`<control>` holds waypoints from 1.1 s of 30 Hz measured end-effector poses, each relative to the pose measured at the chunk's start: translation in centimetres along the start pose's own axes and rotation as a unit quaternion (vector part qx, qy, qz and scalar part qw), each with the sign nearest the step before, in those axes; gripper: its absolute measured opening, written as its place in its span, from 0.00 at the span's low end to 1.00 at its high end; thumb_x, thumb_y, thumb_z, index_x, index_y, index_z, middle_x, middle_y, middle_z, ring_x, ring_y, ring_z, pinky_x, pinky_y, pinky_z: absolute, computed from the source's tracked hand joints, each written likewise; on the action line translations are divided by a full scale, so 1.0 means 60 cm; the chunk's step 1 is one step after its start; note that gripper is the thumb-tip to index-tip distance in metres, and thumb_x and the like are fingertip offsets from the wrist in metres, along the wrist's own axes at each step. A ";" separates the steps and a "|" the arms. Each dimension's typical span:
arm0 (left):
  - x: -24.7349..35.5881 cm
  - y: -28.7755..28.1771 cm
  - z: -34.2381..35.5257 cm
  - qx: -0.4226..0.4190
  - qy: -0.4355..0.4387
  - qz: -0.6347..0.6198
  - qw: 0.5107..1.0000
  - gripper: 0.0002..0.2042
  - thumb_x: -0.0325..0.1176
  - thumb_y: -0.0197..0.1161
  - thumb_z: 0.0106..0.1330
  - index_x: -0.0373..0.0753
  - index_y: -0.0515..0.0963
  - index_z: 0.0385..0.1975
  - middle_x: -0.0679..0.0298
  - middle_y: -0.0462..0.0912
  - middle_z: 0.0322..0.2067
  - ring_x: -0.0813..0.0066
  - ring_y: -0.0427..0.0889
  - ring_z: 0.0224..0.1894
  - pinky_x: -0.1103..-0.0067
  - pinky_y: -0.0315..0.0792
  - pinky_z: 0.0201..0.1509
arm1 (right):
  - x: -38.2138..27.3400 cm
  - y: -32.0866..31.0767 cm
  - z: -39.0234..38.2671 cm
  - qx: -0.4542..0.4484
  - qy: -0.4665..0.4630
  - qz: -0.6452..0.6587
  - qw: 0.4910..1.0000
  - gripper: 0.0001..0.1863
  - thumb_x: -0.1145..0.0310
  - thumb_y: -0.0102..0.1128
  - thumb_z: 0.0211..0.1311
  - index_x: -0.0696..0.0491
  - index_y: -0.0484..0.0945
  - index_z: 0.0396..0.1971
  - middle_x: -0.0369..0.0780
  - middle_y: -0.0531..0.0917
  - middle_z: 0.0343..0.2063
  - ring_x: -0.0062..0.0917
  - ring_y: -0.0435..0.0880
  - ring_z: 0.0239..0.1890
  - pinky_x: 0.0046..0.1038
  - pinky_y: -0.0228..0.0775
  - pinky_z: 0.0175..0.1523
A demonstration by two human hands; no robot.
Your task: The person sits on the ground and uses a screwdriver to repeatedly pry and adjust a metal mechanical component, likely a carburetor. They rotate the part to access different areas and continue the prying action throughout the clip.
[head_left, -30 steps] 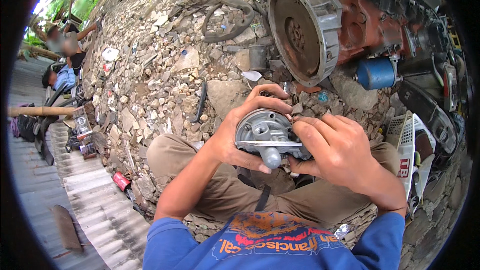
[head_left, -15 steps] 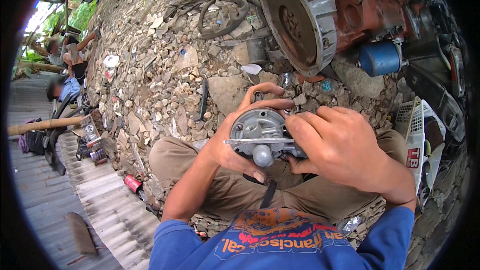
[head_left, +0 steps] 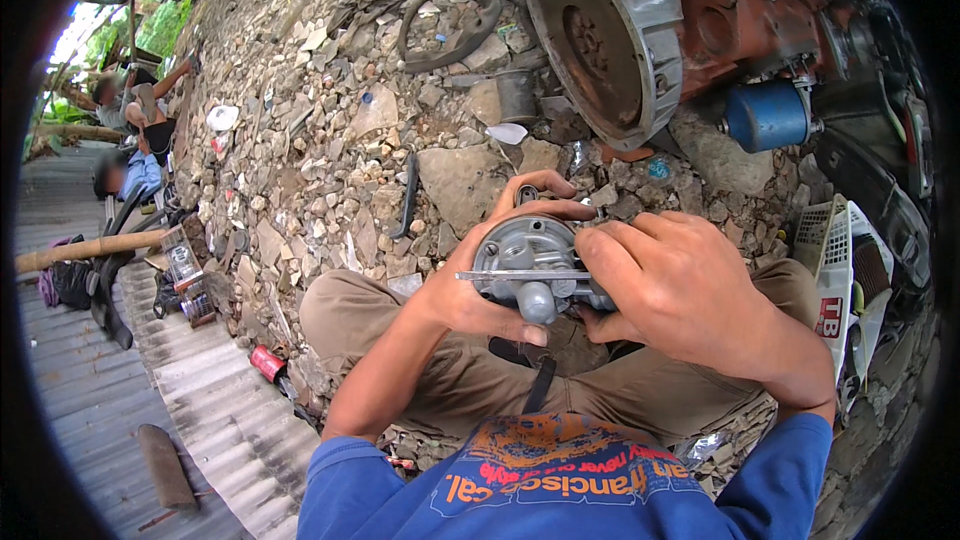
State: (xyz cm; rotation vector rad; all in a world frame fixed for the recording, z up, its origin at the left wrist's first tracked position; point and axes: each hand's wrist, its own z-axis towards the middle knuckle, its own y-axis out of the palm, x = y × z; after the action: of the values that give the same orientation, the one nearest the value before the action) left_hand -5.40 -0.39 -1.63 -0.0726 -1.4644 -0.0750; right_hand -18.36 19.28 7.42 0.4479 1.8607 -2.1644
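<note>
As a person in a blue printed T-shirt [head_left: 560, 480] sits cross-legged over rubble-strewn ground, a round silver-grey cast-metal housing [head_left: 518, 256] rests between two bare hands at the centre of the frame, above the lap. The left hand [head_left: 455, 292] is wrapped around the housing's left side, fingers curled over the far rim and thumb along the near side, beside a rounded grey metal bulb [head_left: 537, 302]. The right hand [head_left: 672, 290] is closed on the right edge, thumb below and fingers above; what exactly lies between those fingertips is hidden. A thin flat metal flange [head_left: 530, 276] crosses the housing, nearly edge-on.

Good handling here would seem to call for a firm left-hand cradle, so that pressure from the right fingertips does not tip the housing. Light, even force looks wiser than a wrench, and working low over the lap should guard small pieces from the loose stones.

A rust-red engine block [head_left: 715, 35] fills the upper right, above a blue cylindrical canister [head_left: 768, 118]; a white plastic crate [head_left: 838, 265] stands at right. Two other people appear at upper left.
</note>
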 end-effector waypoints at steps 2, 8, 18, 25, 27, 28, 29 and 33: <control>-0.001 -0.002 0.001 -0.008 -0.010 0.015 1.000 0.49 0.48 0.82 0.30 0.33 0.74 0.59 0.55 0.63 0.62 0.62 0.69 0.63 0.67 0.62 0.68 | 0.003 0.003 0.000 -0.001 0.006 0.003 1.000 0.27 0.59 0.75 0.36 0.55 0.71 0.34 0.39 0.80 0.26 0.33 0.85 0.29 0.32 0.76 0.34; -0.004 0.008 -0.006 0.036 -0.082 -0.069 0.994 0.45 0.45 0.81 0.33 0.34 0.75 0.58 0.54 0.62 0.63 0.63 0.65 0.66 0.68 0.60 0.70 | 0.015 0.015 0.007 0.004 0.008 -0.014 1.000 0.27 0.59 0.76 0.35 0.55 0.71 0.33 0.39 0.80 0.27 0.34 0.85 0.31 0.33 0.76 0.35; 0.018 0.010 0.012 0.094 -0.075 -0.166 0.979 0.45 0.46 0.79 0.46 0.30 0.67 0.64 0.58 0.62 0.63 0.66 0.66 0.64 0.71 0.59 0.69 | 0.035 -0.048 0.028 0.078 0.173 0.184 0.964 0.33 0.56 0.81 0.44 0.59 0.75 0.45 0.43 0.79 0.34 0.36 0.81 0.33 0.32 0.73 0.37; -0.009 0.022 0.012 0.206 -0.129 0.041 0.969 0.39 0.39 0.77 0.54 0.32 0.66 0.64 0.59 0.65 0.56 0.68 0.69 0.60 0.73 0.63 0.65 | 0.033 -0.072 0.016 0.035 0.114 0.058 0.991 0.24 0.70 0.68 0.56 0.53 0.78 0.54 0.46 0.79 0.33 0.39 0.80 0.30 0.32 0.72 0.35; -0.019 0.021 0.007 0.234 -0.144 0.023 0.961 0.40 0.39 0.78 0.53 0.32 0.65 0.64 0.58 0.64 0.55 0.67 0.68 0.61 0.72 0.64 0.65 | 0.023 -0.075 0.015 -0.066 0.155 0.020 0.986 0.23 0.70 0.66 0.58 0.51 0.78 0.56 0.46 0.80 0.32 0.40 0.81 0.31 0.35 0.72 0.34; -0.014 0.020 0.009 0.230 -0.142 0.041 0.962 0.40 0.39 0.78 0.53 0.32 0.65 0.64 0.55 0.64 0.56 0.63 0.67 0.62 0.70 0.63 0.66 | 0.022 -0.072 0.012 -0.066 0.152 0.016 0.986 0.21 0.69 0.65 0.59 0.52 0.78 0.54 0.45 0.81 0.29 0.41 0.81 0.29 0.38 0.71 0.32; -0.003 0.019 0.010 0.225 -0.139 0.060 0.962 0.40 0.38 0.77 0.52 0.32 0.65 0.63 0.51 0.63 0.57 0.58 0.67 0.63 0.68 0.62 0.68 | 0.024 -0.062 0.010 -0.027 0.136 0.017 0.990 0.21 0.69 0.65 0.59 0.53 0.78 0.53 0.45 0.81 0.29 0.41 0.81 0.28 0.38 0.71 0.32; 0.007 0.017 0.012 0.220 -0.096 0.150 0.959 0.39 0.34 0.76 0.51 0.31 0.64 0.63 0.46 0.60 0.59 0.51 0.66 0.64 0.66 0.62 0.69 | 0.037 -0.045 0.001 0.044 0.114 0.051 0.991 0.19 0.70 0.66 0.59 0.57 0.79 0.50 0.46 0.80 0.28 0.40 0.80 0.26 0.36 0.69 0.30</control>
State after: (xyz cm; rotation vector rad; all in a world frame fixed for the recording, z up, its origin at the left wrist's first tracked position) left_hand -5.99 0.71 -1.14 0.0637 -1.6161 0.5174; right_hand -21.45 19.64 9.01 0.8226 1.8129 -2.2121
